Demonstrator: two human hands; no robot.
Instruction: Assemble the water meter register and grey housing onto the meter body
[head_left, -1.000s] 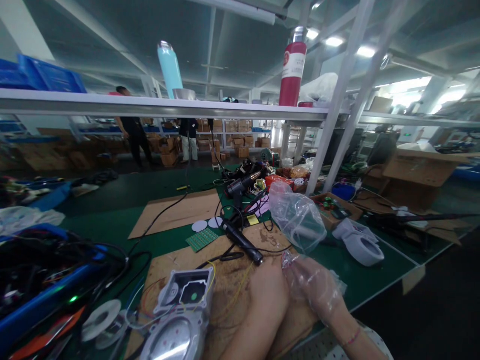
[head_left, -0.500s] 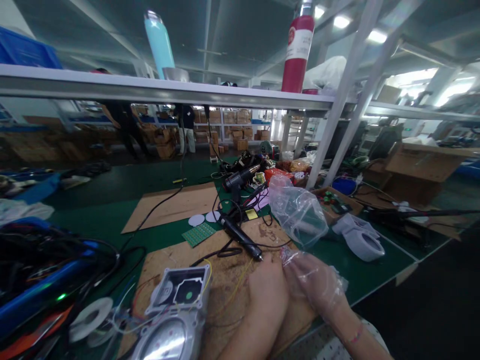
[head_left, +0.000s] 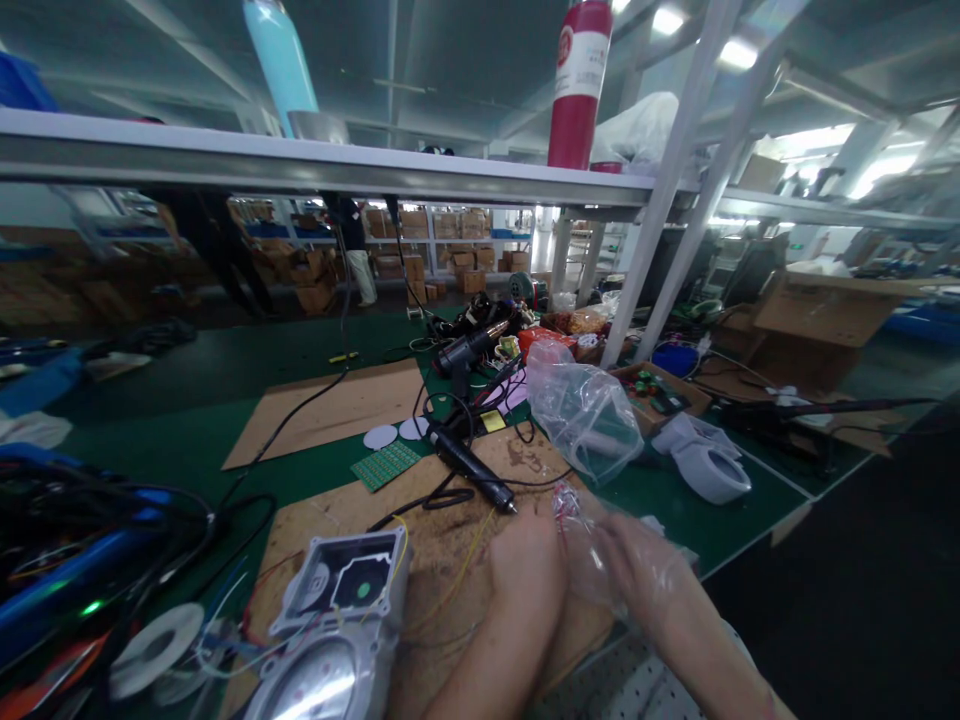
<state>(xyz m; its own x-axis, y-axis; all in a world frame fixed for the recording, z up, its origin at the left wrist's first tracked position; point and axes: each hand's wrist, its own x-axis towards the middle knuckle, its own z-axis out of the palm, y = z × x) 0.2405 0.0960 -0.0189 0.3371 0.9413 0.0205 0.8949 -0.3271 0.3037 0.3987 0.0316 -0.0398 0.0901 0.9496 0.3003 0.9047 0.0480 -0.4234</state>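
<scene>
My left hand [head_left: 529, 562] is closed, its fingers curled toward the near side of a small clear plastic bag [head_left: 589, 560]; the fingertips are hidden. On the right, the bag's film lies over my right hand [head_left: 645, 565], whose bent fingers grip it and are slightly blurred. Between the hands, at the bag's upper end, shows a small bundle of red and white wires [head_left: 566, 503]. A black electric screwdriver [head_left: 476, 470] lies just beyond my left hand, its tip close to the knuckles. Left of my forearm sits a grey instrument housing [head_left: 345, 590] with loose thin wires across it.
Beneath the work lies a brown board [head_left: 442, 560] on a green bench mat. A larger clear bag [head_left: 585, 410], a white plastic part [head_left: 703, 462] and a heat gun [head_left: 469, 350] lie beyond. A green circuit panel [head_left: 385, 466] is left. A shelf [head_left: 450, 172] crosses above.
The whole view has shifted slightly. My right hand has drawn a little away from the wire bundle, which now shows more plainly. My left hand stays by the screwdriver tip.
</scene>
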